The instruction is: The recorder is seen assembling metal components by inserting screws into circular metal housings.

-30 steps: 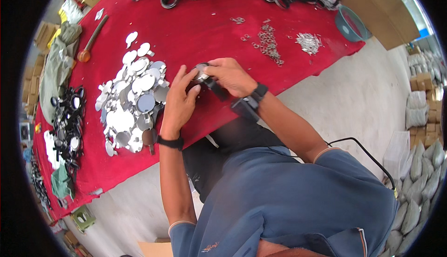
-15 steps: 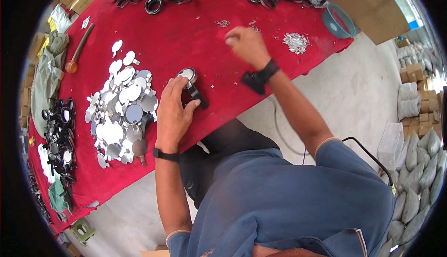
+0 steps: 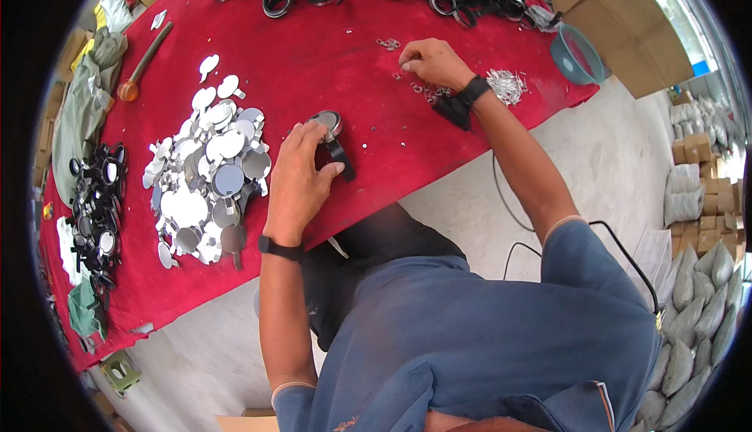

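Note:
My left hand (image 3: 299, 175) rests on the table around a round piece with a silver rim and pale disc face (image 3: 330, 121). Its fingertips touch the rim, and its thumb lies against the black handle (image 3: 340, 158). Farther right, my right hand (image 3: 435, 64) has its fingers pinched together low over the cloth; whatever they hold is too small to make out. Small metal rings (image 3: 419, 87) lie scattered beside and below it. Another little cluster of metal links (image 3: 388, 43) sits just beyond its fingertips. A pile of thin silver pins (image 3: 507, 86) is right of the wrist.
Left of my left hand is a heap of round mirror-like discs with tabs (image 3: 188, 205). Black rings (image 3: 278, 1) crowd the red table's (image 3: 274, 72) far edge. A hammer (image 3: 129, 87), black handled parts (image 3: 98, 220) and a teal basin (image 3: 576, 56) lie around the sides.
My right hand has moved slightly away from me, uncovering scattered metal rings. My left hand stays on the round piece. The whole view has shifted a little.

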Demonstrator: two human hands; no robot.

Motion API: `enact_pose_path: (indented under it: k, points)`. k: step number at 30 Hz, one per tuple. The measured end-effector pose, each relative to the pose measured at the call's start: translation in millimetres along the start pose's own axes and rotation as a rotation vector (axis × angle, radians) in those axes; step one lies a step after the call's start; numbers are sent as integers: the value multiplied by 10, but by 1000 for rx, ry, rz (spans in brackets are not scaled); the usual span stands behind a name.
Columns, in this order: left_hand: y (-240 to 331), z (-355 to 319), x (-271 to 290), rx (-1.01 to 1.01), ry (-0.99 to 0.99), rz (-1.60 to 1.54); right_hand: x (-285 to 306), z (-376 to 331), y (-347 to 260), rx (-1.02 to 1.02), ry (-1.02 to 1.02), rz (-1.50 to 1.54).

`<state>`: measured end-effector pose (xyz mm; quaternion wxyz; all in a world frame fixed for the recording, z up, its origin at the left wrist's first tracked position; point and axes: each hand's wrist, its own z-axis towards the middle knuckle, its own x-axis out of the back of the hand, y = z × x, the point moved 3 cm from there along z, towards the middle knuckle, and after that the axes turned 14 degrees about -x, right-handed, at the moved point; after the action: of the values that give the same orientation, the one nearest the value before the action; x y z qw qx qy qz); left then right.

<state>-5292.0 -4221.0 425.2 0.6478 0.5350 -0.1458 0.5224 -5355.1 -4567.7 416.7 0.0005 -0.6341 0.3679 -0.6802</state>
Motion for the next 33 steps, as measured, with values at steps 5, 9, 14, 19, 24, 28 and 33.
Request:
enact_pose_path:
  k: [5, 9, 14, 19, 24, 28, 33]
  points:
    - [-50, 111, -5, 0, 13, -9, -229, -619, -542, -11, -131, 521]
    - [-100, 95, 16, 11, 10, -16, -556, -1030, -1067, 234, 83, 628]
    - [-128, 115, 18, -10, -5, 4, -797, -1103, -1174, 472, 354, 466]
    - [-124, 195, 34, 15, -20, 8, -900, -1098, -1189, 525, 520, 415]
    - [-160, 218, 17, 31, 7, 17, -926, -1135, -1237, 442, 498, 443]
    - [-217, 245, -3, 77, 64, -36, -906, -1176, -1235, 299, 450, 552]
    - [-183, 299, 10, 130, 34, -52, -776, -1279, -1014, 95, 329, 672]
